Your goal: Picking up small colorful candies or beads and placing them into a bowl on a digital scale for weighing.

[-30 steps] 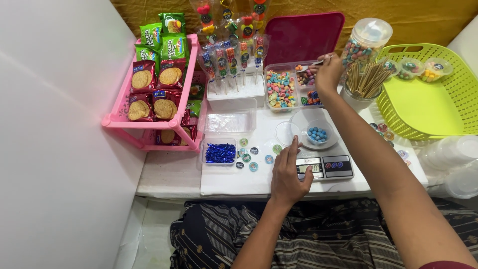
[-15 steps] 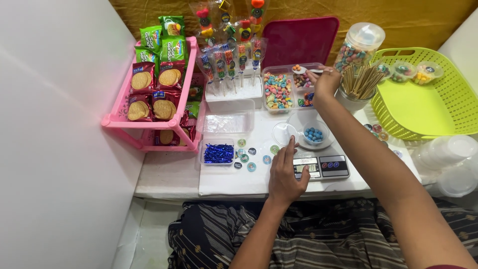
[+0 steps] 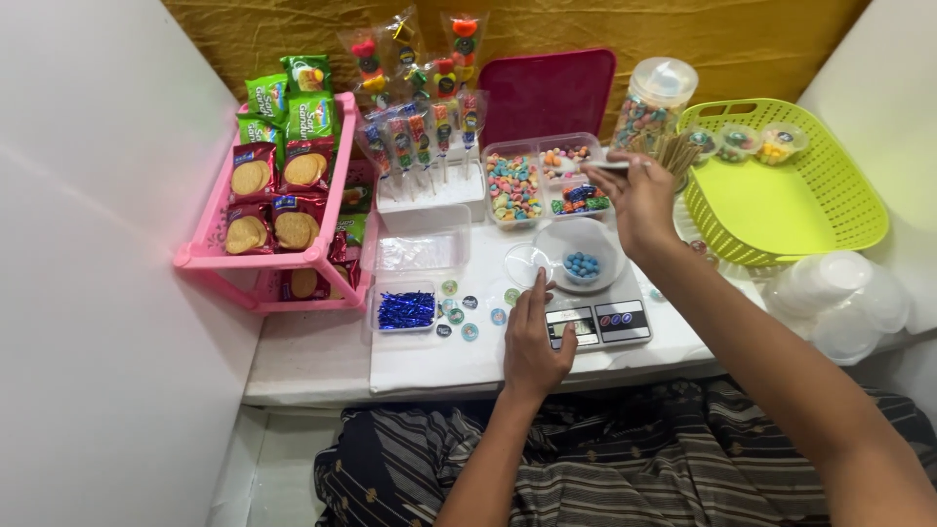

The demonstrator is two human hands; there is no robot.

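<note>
On the white tabletop (image 3: 429, 356) we see the digital scale (image 3: 597, 322) carrying a clear bowl (image 3: 582, 244) of blue candies (image 3: 582, 264). Our left hand (image 3: 535, 342) rests flat beside it, fingers loose; our right hand (image 3: 639, 195) pinches a spoon (image 3: 597, 166) above the candy tray (image 3: 542, 181).

One kitchen scale (image 3: 597, 322), one green basket (image 3: 781, 210), one pink rack (image 3: 264, 185), one candy jar (image 3: 649, 102), three small filled cups (image 3: 740, 142) in the basket
</note>
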